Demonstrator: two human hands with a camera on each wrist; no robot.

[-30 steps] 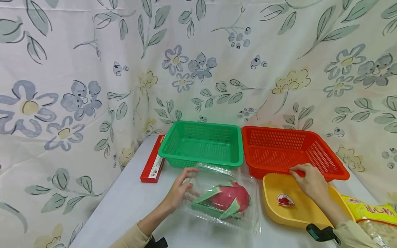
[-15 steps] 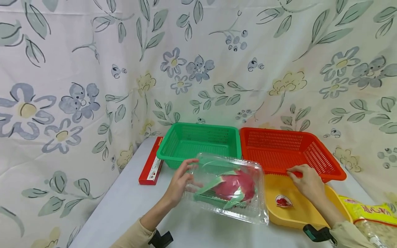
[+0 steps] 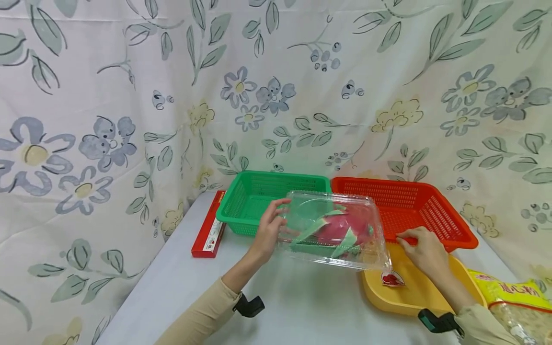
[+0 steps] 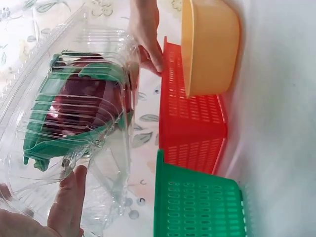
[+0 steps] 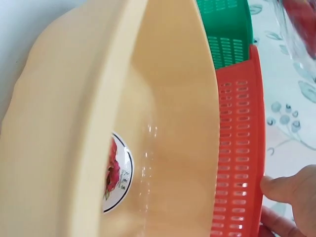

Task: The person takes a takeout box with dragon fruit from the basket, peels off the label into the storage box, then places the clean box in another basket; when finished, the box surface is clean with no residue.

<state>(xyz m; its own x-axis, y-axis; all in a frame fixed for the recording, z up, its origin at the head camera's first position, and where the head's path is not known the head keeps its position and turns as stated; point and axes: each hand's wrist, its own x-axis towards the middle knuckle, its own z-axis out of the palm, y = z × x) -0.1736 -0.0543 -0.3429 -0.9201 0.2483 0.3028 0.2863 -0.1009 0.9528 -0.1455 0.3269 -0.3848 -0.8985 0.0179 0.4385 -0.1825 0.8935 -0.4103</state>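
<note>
A clear plastic clamshell box (image 3: 377, 254) holds a red dragon fruit (image 3: 338, 229) with green scales. My left hand (image 3: 268, 232) grips the box by its left end and keeps it raised over the table, tilted, in front of the green basket (image 3: 235, 213) and red basket (image 3: 453, 215). In the left wrist view, ribbed clear plastic covers the fruit (image 4: 81, 101). My right hand (image 3: 424, 251) pinches the red basket's front rim, thumb on one side in the right wrist view. Below that hand lies a yellow tray (image 3: 401, 306) with a dragon fruit picture label (image 3: 392, 279).
A long red box (image 3: 209, 227) lies left of the green basket. At the right front edge stands a yellow-labelled clear bag (image 3: 515, 299) of pale contents. A floral curtain (image 3: 276, 96) hangs behind the white table (image 3: 168, 287).
My left hand has lifted the clamshell box with the dragon fruit up and to the right, so it now overlaps the red basket in view. The right hand stays on the red basket's rim.
</note>
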